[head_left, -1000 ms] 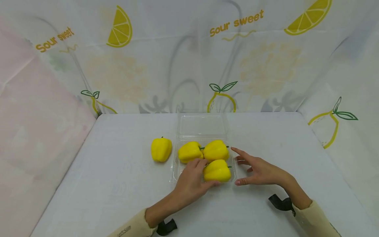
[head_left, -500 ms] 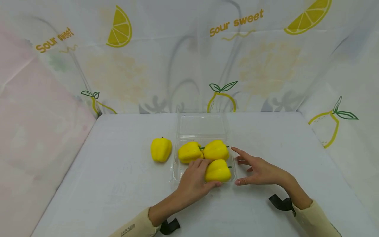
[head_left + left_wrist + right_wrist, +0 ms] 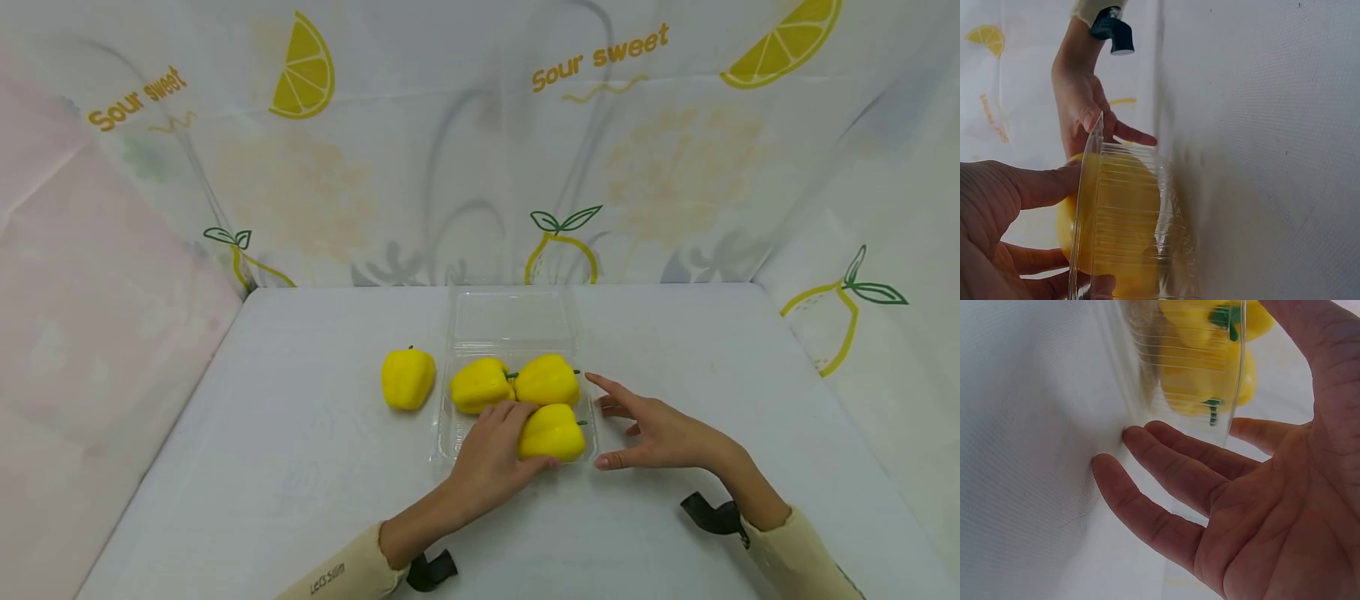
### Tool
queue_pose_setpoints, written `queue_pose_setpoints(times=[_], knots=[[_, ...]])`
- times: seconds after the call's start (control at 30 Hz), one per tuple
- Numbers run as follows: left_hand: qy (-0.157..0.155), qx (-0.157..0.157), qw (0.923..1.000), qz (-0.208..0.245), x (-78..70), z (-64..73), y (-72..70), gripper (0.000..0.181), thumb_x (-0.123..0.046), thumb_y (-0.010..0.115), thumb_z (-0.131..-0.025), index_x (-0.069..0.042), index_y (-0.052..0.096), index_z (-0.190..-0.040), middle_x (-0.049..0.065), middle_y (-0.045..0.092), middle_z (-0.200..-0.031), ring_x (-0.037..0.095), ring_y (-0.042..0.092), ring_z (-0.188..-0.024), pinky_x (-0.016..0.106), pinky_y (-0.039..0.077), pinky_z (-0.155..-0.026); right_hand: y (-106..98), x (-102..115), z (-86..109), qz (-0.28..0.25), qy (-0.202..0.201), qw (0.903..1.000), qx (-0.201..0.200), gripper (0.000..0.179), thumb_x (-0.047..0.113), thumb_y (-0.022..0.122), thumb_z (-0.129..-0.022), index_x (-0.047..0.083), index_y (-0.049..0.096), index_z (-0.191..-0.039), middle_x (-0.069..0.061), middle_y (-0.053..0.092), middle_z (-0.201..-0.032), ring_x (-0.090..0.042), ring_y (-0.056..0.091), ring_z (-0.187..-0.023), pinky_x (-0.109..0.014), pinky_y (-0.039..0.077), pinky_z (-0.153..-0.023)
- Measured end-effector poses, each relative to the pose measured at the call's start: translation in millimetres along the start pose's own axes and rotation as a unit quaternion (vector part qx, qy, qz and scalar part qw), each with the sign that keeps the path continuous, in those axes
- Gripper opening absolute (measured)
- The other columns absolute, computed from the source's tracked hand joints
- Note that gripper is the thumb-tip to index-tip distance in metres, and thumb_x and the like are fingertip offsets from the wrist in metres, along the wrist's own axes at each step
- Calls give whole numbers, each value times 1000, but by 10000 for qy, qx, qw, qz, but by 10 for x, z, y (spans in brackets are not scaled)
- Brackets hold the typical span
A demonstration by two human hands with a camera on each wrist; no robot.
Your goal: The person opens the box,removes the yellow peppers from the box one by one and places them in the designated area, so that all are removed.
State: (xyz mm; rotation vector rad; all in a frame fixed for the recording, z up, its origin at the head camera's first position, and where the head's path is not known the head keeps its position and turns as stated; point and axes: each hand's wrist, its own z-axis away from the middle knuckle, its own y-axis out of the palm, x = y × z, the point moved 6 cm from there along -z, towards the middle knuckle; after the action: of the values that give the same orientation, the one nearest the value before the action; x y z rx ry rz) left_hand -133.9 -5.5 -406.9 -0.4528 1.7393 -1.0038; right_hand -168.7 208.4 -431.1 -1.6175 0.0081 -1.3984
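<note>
Three yellow bell peppers sit in a clear plastic clamshell box [image 3: 451, 429] in the head view. My left hand [image 3: 489, 458] holds the front right bell pepper [image 3: 557, 435], thumb along its near side and fingers over its far left. The left wrist view shows this pepper through the ribbed box wall [image 3: 1125, 206]. Behind it lie a rear right pepper [image 3: 549, 381] and a rear left pepper [image 3: 480, 386]. My right hand [image 3: 660, 435] is beside the box's right side, holding nothing, fingers spread. In the right wrist view, several fingertips [image 3: 1107, 465] are down at the white table surface.
A fourth-side neighbour, a loose yellow bell pepper [image 3: 408, 379], stands on the white table [image 3: 300, 467] left of the box. The transparent lid [image 3: 516, 317] lies folded back toward the printed cloth backdrop [image 3: 465, 150].
My left hand has shifted slightly right and covers more of the front pepper's left side. My right hand and the other peppers stay where they were.
</note>
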Motion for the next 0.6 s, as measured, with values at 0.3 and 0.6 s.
queue_pose_setpoints(times=[0.3, 0.6], knots=[[80, -137, 9999, 43, 18, 11, -20, 60, -37, 82, -80, -9, 60, -128, 2, 61, -118, 18, 53, -106, 35, 46, -93, 10, 3, -9, 10, 27, 10000, 23, 106, 46, 80, -80, 22, 13, -158, -18, 51, -140, -32, 51, -126, -46, 52, -87], [121, -216, 9995, 191, 42, 15, -31, 60, -37, 81, -81, -8, 61, -129, 2, 63, -120, 17, 54, -108, 35, 46, -94, -4, 25, -10, -19, 55, 10000, 36, 106, 44, 81, -80, 19, 13, -158, -19, 52, -139, -32, 51, -126, -47, 52, -87]])
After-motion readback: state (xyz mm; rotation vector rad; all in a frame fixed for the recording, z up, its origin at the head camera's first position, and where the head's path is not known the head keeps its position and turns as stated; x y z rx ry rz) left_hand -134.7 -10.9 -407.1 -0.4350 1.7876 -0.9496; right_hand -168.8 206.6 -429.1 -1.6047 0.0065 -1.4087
